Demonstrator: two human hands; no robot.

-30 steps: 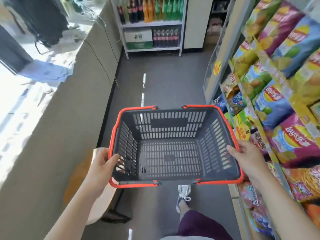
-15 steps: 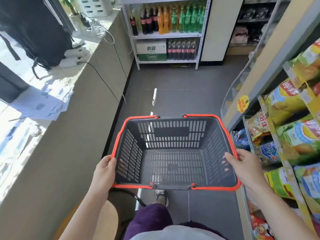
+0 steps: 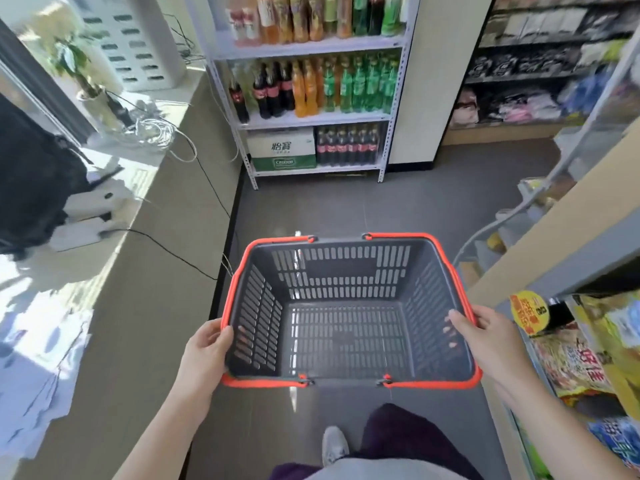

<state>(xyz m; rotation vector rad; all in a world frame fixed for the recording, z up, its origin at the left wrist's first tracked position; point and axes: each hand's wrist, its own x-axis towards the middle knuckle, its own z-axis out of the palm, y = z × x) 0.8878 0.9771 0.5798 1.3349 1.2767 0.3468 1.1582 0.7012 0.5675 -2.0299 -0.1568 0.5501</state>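
Observation:
A grey slotted shopping basket (image 3: 348, 271) with an orange rim and folded orange handles hangs in front of me above the floor. It holds nothing. My left hand (image 3: 204, 355) grips its left rim, thumb over the edge and fingers outside the wall. My right hand (image 3: 485, 341) grips the right rim, thumb on top and fingertips showing through the slots.
A metal rack of drink bottles (image 3: 311, 84) stands ahead at the aisle's end. A long beige counter (image 3: 138, 306) with cables and a black bag (image 3: 31, 188) runs along the left. Snack shelves (image 3: 585, 348) line the right. Dark floor (image 3: 398, 206) lies between.
I have walked forward along the aisle with the basket; the drink rack is nearer and the chip bags have slid back on the right. Both hands keep their hold on the rim.

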